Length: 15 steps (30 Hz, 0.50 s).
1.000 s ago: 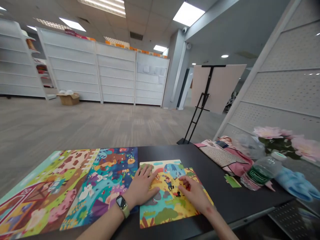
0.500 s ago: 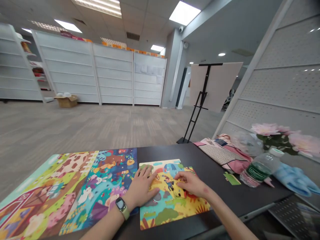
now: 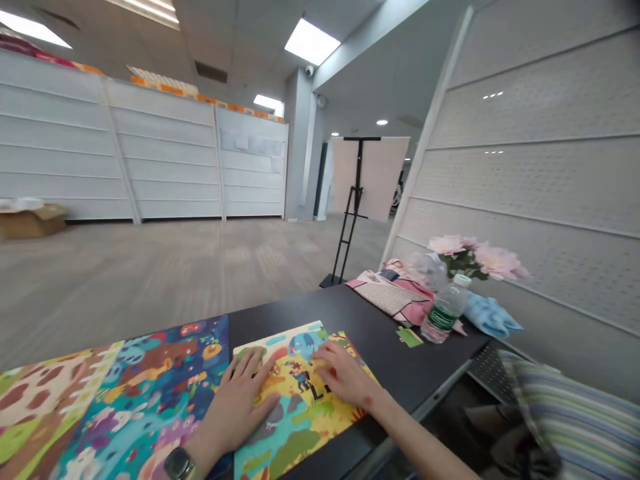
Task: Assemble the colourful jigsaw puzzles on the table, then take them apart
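Note:
A colourful jigsaw puzzle (image 3: 285, 433) with animals and a figure in a hat lies on the black table. My left hand (image 3: 245, 387), with a watch on its wrist, rests flat on its left part, fingers spread. On the upper right part sits my right hand (image 3: 345, 373), fingers bent and drawn together, fingertips against the picture. What those fingers hold, if anything, is hidden. Small dark patches show beside them. The top edge has a step near the elephant. A loose green puzzle piece (image 3: 410, 337) lies apart, near the bottle.
Two more picture boards, one dark blue (image 3: 165, 380) and one with a cow (image 3: 45, 393), lie at left. A water bottle (image 3: 444, 310), pink cloth (image 3: 400, 297), blue cloth (image 3: 490, 315) and pink flowers (image 3: 480, 257) are at right. A striped cushion (image 3: 585, 413) is beyond the table edge (image 3: 435, 397).
My view has turned to the right, so everything sits further left and the striped cushion shows. Both hands stay on the puzzle, with little change in their grip.

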### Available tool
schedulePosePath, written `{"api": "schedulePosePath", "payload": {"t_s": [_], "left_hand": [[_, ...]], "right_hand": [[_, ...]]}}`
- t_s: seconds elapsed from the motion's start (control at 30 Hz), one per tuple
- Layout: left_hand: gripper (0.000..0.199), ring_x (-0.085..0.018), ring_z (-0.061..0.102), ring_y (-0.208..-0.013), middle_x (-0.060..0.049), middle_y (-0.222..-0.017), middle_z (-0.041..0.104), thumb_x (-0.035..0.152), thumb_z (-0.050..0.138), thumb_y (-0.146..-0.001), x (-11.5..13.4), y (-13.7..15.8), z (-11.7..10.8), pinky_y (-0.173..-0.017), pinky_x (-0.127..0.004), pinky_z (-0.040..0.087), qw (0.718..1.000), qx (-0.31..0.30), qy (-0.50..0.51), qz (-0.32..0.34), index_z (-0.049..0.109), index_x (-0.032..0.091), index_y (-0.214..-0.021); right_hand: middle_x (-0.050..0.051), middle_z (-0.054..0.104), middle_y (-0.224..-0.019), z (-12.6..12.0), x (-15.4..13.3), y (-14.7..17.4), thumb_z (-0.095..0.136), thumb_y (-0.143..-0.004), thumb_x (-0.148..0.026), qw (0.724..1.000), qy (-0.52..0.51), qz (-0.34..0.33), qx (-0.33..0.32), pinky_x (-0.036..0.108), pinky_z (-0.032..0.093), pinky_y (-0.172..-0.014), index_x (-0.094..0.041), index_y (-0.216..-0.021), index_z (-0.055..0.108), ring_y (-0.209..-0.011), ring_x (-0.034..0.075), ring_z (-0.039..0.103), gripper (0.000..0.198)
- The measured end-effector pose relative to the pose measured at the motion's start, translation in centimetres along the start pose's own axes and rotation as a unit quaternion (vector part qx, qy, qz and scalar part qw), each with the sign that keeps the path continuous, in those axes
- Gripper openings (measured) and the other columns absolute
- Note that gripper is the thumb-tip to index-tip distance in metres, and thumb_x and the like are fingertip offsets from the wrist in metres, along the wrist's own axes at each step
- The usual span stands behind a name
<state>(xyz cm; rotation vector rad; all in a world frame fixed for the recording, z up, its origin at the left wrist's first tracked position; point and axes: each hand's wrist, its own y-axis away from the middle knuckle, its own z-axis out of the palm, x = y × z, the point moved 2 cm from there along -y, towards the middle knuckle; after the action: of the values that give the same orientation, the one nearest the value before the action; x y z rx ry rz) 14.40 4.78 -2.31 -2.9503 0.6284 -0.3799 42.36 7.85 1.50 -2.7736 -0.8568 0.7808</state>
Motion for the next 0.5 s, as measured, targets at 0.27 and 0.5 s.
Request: {"api": "schedulePosePath", "payload": {"t_s": [0.27,0.5], "left_hand": [[0.055,-0.033,0.033,-0.147,-0.006,-0.161,0.035,0.052,0.042,-0.101,3.6,-0.2,-1.7,-0.118,-0.057,0.031,0.999,0.025,0.025,0.024,0.044,0.03,-0.151],[0.06,-0.032,0.04,-0.143,-0.006,-0.156,0.045,0.053,0.055,-0.094,11.2,-1.0,-2.1,-0.12,-0.053,0.027,0.982,-0.046,0.139,0.12,0.046,0.027,-0.148]], "right_hand": [[0.021,0.071,-0.097,-10.2,13.4,7.6,0.054,-0.088,-0.034,0.928,0.12,0.291,0.198,0.053,0.043,-0.098,-0.015,-0.093,0.071,-0.106,0.037,0.064,0.026],[0.012,0.072,-0.085,-9.2,17.3,8.0,0.071,-0.061,-0.04,0.938,0.028,0.283,0.199,0.05,0.051,-0.086,-0.022,-0.078,0.066,-0.088,0.036,0.068,0.025]]}}
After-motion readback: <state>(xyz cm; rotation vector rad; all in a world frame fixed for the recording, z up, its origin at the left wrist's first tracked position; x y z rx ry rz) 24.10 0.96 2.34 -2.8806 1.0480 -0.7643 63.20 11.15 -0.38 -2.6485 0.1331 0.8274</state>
